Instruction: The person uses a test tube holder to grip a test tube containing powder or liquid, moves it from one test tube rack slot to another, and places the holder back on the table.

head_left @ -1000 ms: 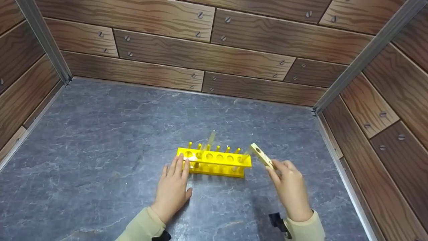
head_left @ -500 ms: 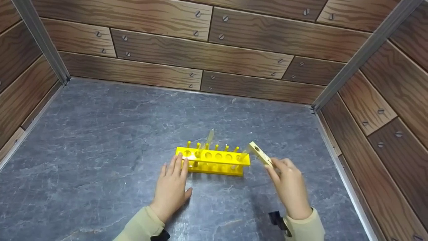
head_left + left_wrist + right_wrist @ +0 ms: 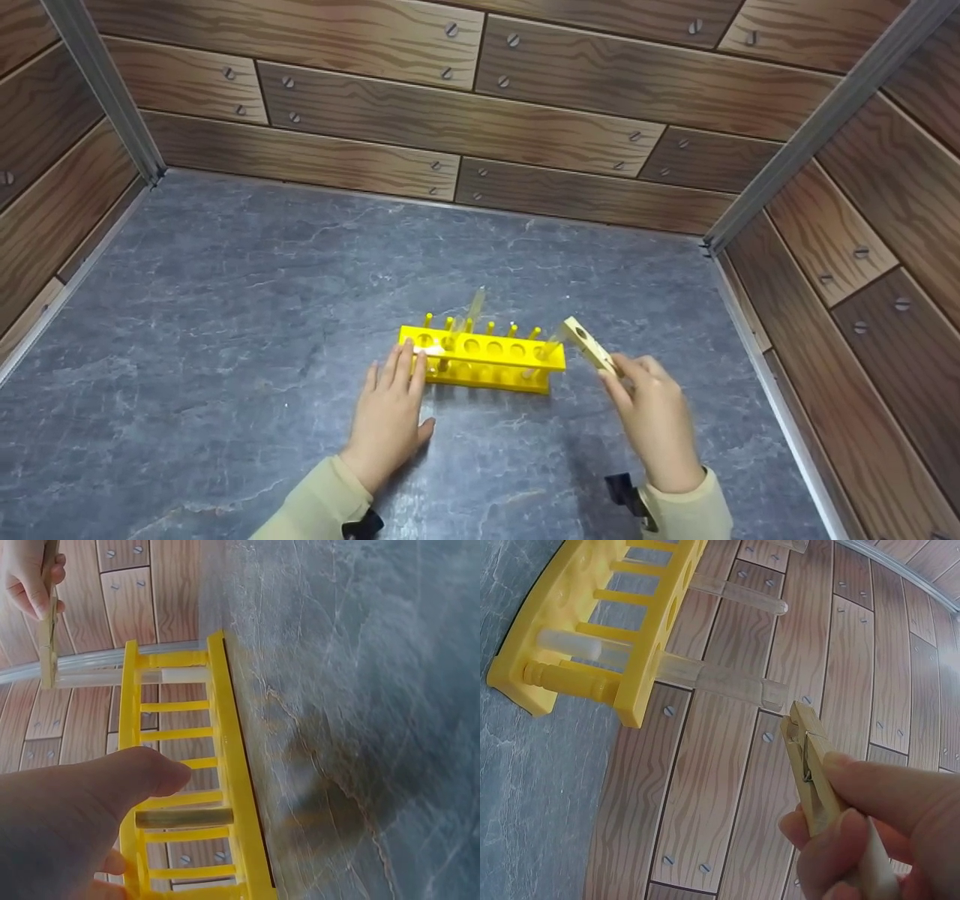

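Note:
My left hand (image 3: 386,427) rests its straight fingers on the left end of a yellow test tube rack (image 3: 506,356), thumb held apart in front of it. In my right hand (image 3: 656,424) I pinch a wooden test tube holder (image 3: 806,757), like a large clothespin with a metal spring. Its tip is right at the mouth of a clear test tube (image 3: 720,682) in the rack's right-end hole; something whitish shows at that tube's bottom. A second tube (image 3: 184,818), with brownish contents, stands near the left end, partly behind my thumb in the left wrist view.
Another clear tube (image 3: 477,304) sits on one of the pegs along the rack's back. Grey marbled tabletop (image 3: 262,300) lies all around. Wood-patterned panels (image 3: 375,112) wall in the back and both sides, with metal posts (image 3: 787,135) at the corners.

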`<action>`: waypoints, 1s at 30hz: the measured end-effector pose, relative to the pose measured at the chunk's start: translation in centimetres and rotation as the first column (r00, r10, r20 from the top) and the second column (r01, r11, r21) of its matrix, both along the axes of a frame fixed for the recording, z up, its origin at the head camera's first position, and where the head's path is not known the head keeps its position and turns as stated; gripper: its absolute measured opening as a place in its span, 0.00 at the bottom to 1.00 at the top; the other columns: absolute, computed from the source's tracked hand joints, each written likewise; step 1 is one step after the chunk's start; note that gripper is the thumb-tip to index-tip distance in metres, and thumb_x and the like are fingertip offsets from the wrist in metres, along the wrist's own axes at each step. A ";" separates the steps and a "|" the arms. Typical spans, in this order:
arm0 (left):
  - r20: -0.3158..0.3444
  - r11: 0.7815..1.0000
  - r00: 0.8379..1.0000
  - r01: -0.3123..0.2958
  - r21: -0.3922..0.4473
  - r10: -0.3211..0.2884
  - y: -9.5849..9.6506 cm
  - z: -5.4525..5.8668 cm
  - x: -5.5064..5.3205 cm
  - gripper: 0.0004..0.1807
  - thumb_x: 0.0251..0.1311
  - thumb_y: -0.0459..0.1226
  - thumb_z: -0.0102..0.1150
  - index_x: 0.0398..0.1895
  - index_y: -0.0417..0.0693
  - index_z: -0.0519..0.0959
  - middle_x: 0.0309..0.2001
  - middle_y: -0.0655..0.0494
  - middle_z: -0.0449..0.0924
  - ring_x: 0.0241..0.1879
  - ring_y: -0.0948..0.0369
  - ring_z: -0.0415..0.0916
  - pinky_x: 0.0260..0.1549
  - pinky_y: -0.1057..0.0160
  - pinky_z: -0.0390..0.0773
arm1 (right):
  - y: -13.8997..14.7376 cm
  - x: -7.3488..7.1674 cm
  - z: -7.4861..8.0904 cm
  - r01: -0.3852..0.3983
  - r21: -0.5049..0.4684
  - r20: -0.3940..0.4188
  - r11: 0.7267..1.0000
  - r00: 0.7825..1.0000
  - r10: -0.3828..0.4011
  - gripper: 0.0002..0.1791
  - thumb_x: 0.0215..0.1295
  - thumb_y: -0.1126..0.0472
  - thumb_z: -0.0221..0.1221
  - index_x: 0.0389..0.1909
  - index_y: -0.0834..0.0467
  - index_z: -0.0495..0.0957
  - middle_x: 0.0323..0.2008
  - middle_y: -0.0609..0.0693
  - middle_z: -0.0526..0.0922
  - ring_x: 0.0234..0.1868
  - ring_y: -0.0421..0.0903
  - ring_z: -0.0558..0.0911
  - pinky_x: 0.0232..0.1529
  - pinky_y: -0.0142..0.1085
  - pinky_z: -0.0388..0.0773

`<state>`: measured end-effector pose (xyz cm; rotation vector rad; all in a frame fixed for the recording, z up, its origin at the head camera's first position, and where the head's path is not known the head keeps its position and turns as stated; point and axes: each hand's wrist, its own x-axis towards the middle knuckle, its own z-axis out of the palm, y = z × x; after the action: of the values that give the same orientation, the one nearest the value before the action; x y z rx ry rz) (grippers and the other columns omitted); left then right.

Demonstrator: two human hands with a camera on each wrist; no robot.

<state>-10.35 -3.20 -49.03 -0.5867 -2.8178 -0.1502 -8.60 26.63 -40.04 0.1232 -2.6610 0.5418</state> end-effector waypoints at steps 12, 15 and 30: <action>0.014 1.000 1.000 0.007 -0.030 -0.007 0.0 0.1 0.0 0.53 0.47 0.63 0.61 0.67 0.35 0.59 0.68 0.36 0.53 0.67 0.44 0.53 0.59 0.43 0.60 | -0.1 0.0 0.4 0.022 0.024 0.045 0.999 0.999 -0.023 0.16 0.58 0.60 0.64 0.44 0.65 0.81 0.28 0.52 0.77 0.20 0.42 0.77 0.16 0.33 0.71; 0.043 1.000 0.999 0.010 0.009 -0.011 0.0 0.2 0.0 0.53 0.49 0.65 0.56 0.68 0.35 0.59 0.69 0.37 0.52 0.67 0.44 0.52 0.60 0.41 0.58 | -0.1 -0.1 0.6 0.022 0.030 0.045 0.999 0.999 -0.024 0.16 0.58 0.60 0.64 0.44 0.65 0.81 0.27 0.51 0.76 0.19 0.42 0.76 0.16 0.33 0.70; 0.090 1.000 0.996 0.005 -0.004 -0.004 -0.3 0.3 0.0 0.54 0.53 0.71 0.39 0.69 0.38 0.57 0.71 0.39 0.48 0.69 0.46 0.48 0.61 0.40 0.54 | -0.9 -0.6 0.6 0.027 0.030 0.048 0.999 0.998 -0.029 0.16 0.58 0.59 0.64 0.44 0.64 0.82 0.27 0.51 0.76 0.20 0.43 0.75 0.16 0.33 0.69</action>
<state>-10.34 -3.47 -48.72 -0.6015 -2.9049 -0.1759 -9.20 25.72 -39.48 0.0826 -2.7138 0.5033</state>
